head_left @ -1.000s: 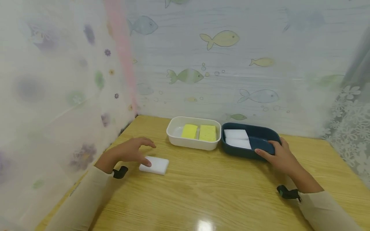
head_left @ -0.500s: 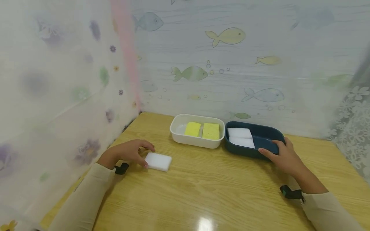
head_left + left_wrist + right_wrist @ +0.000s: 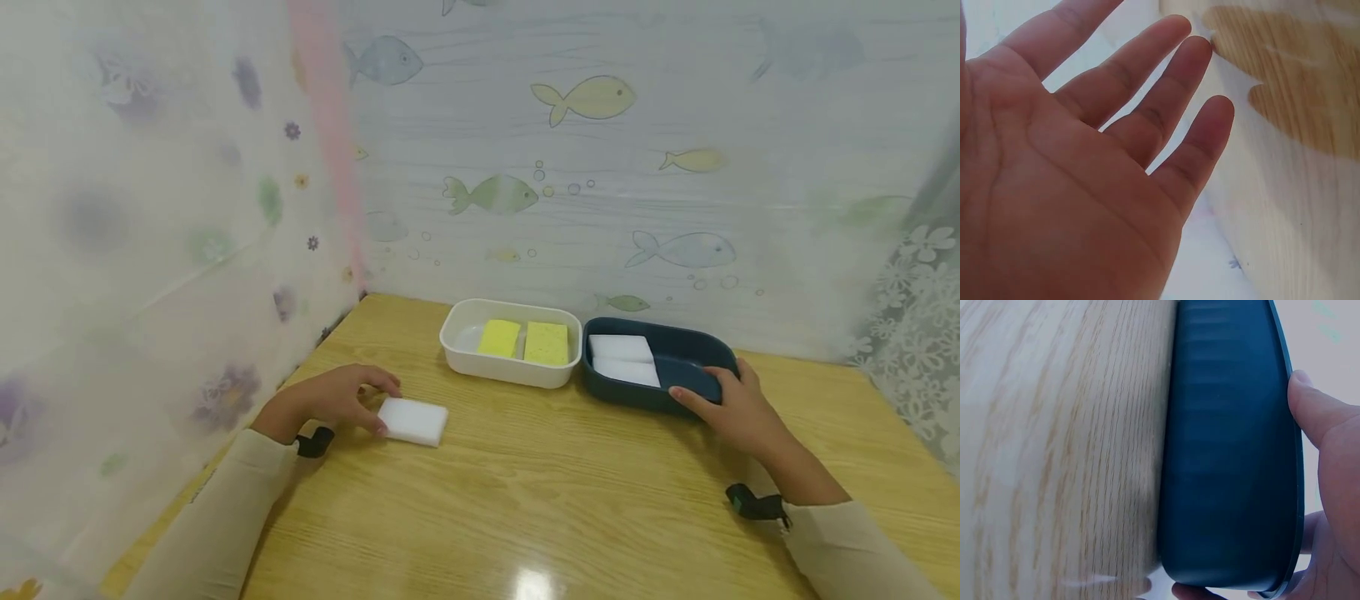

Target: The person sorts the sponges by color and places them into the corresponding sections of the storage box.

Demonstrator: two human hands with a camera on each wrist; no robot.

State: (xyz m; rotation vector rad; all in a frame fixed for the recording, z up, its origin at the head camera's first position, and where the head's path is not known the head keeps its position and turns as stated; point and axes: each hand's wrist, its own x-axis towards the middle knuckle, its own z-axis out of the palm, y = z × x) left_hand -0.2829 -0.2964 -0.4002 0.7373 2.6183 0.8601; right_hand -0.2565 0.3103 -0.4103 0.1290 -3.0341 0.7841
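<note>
In the head view, my left hand (image 3: 341,400) is at the left end of a white melamine sponge (image 3: 415,421) lying on the table. Its thumb and forefinger pinch that end; the left wrist view shows the other fingers (image 3: 1172,94) loosely extended, with the sponge out of sight. My right hand (image 3: 738,412) grips the right end of a dark blue tub (image 3: 637,397). In the right wrist view, the thumb (image 3: 1319,409) rests along the tub's rim, while other fingers reach round its end. Two white sponges (image 3: 622,358) lie side by side in the tub's left half.
Left of the blue tub, close against it, stands a white tub (image 3: 510,371) with two yellow sponges (image 3: 546,343) inside. Both tubs are near the back of the wooden table (image 3: 525,483). Patterned curtains (image 3: 480,133) hang behind and to the left.
My left hand has drawn its thumb back from over the white sponge to its left end. The sponge has shifted slightly right. My right hand stays on the blue tub. The head view shifted a little.
</note>
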